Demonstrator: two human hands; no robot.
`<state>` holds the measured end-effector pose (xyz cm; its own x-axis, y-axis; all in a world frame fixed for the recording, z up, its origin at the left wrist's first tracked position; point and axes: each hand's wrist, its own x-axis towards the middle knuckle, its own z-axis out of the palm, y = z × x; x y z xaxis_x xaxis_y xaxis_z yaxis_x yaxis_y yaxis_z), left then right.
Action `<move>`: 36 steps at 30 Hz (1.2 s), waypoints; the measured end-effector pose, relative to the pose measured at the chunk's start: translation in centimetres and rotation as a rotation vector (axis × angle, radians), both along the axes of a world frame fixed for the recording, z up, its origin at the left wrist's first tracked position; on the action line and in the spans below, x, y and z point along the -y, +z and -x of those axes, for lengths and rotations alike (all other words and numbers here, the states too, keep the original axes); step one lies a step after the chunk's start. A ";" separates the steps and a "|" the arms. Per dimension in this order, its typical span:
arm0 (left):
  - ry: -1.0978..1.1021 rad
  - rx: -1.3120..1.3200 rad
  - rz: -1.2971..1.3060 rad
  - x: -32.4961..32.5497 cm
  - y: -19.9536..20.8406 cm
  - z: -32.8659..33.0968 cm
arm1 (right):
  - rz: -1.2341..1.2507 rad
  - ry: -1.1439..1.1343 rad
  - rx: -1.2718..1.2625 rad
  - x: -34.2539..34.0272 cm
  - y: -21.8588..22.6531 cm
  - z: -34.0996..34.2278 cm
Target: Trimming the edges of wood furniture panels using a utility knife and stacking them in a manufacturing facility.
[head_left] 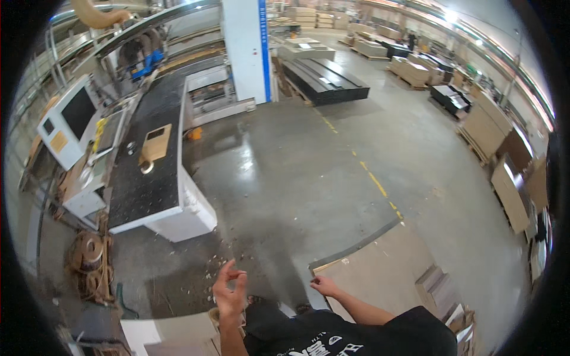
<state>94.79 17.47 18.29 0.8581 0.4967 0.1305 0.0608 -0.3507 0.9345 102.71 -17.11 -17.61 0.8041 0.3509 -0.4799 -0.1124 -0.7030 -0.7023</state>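
My left hand [229, 291] is raised in front of me over the floor. Its fingers are bent but apart, and nothing shows between them. Beside the near left corner of a large brown board [380, 261], my right hand [323, 286] has its fingers curled in. What those fingers hold, if anything, is hidden, and I cannot tell whether they touch the board. A dark strip [356, 244] runs along the board's far edge. Pale boards [160, 332] lie low at my left, near my left forearm.
A black-topped machine table [148, 196] with a white end stands at left, bearing a tan panel [156, 142] and a tape roll [146, 168]. Scraps [217, 267] litter the floor nearby. Black panels [326, 83] are stacked ahead. Pallets of boards [484, 124] line the right.
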 end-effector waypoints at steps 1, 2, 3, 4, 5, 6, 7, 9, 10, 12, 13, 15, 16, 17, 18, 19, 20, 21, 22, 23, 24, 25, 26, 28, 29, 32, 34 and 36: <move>-0.021 0.006 0.008 -2.0 -1.0 -1.5 | 0.008 -0.021 0.006 -1.7 0.2 -1.0; -0.002 0.023 0.115 -4.4 -2.9 -3.0 | -0.030 -0.029 0.021 -3.3 0.4 -1.9; 0.023 0.039 0.220 -6.7 -4.4 -4.8 | -0.070 -0.030 0.035 -4.8 0.4 -3.0; 0.004 0.081 0.288 -8.9 -5.0 -6.3 | -0.092 -0.039 0.037 -6.5 0.6 -3.9; 0.012 0.080 0.292 -11.1 -5.6 -7.9 | -0.088 -0.032 0.034 -8.1 0.7 -5.1; 0.006 0.123 0.301 -13.5 -5.4 -9.5 | -0.045 -0.058 0.050 -9.9 1.6 -6.2; 0.017 0.165 0.311 -15.8 -5.0 -10.7 | 0.000 -0.067 0.063 -11.7 2.7 -7.5; 0.030 0.215 0.359 -19.9 -3.7 -13.2 | 0.024 0.009 0.028 -15.3 5.2 -10.6; 0.041 0.239 0.376 -21.9 -3.0 -14.1 | -0.033 -0.014 0.055 -17.5 6.5 -12.1; 0.095 0.262 0.408 -25.5 -1.9 -16.0 | -0.128 -0.005 0.095 -22.7 8.5 -16.0; 0.132 0.253 0.427 -26.9 -1.8 -16.8 | -0.165 0.020 0.102 -25.4 9.3 -18.1; 0.164 0.200 0.292 -29.4 -1.8 -18.1 | -0.197 0.139 0.224 -31.2 11.8 -22.9; 0.186 0.190 0.317 -30.3 -1.4 -18.0 | -0.250 0.192 0.268 -34.8 13.5 -24.9; 0.204 0.188 0.339 -31.4 -1.3 -18.0 | -0.310 0.240 0.316 -38.9 15.0 -27.1; 0.245 0.189 0.384 -32.3 -2.2 -18.0 | -0.317 0.335 0.387 -42.9 16.1 -29.6; 0.296 0.180 0.379 -33.3 -2.7 -17.5 | -0.329 0.424 0.458 -47.0 17.0 -31.8; 0.340 0.127 0.325 -33.9 -3.2 -17.1 | -0.420 0.445 0.470 -51.5 18.2 -33.6; 0.379 0.072 0.275 -34.4 -3.7 -16.7 | -0.509 0.462 0.480 -56.1 19.3 -35.5; 0.429 0.048 0.254 -35.1 -3.9 -16.4 | -0.527 0.479 0.499 -61.0 20.5 -37.4; 0.468 0.037 0.255 -35.5 -3.9 -16.3 | -0.545 0.499 0.517 -65.9 21.4 -39.7; 0.527 -0.018 0.239 -35.7 -3.9 -16.1 | -0.636 0.467 0.578 -70.8 21.2 -42.0; 0.583 -0.075 0.224 -35.9 -3.9 -16.0 | -0.727 0.429 0.636 -75.7 21.2 -43.9; 0.653 -0.112 0.230 -36.0 -4.4 -15.6 | -0.725 0.402 0.661 -80.5 21.9 -45.3; 0.807 -0.147 0.266 -35.4 -4.7 -15.7 | -0.753 0.387 0.672 -87.8 23.6 -48.1; 0.911 -0.160 0.292 -35.3 -4.9 -15.9 | -0.790 0.392 0.658 -91.0 23.8 -49.3; 1.096 -0.270 0.345 -34.1 -4.6 -17.7 | -0.822 0.368 0.689 -97.7 23.1 -50.6; 1.183 -0.304 0.325 -33.0 -4.1 -20.0 | -0.785 0.415 0.664 -99.8 23.3 -50.8; 1.204 -0.313 0.290 -32.8 -4.0 -22.0 | -0.818 0.481 0.671 -101.7 23.4 -51.4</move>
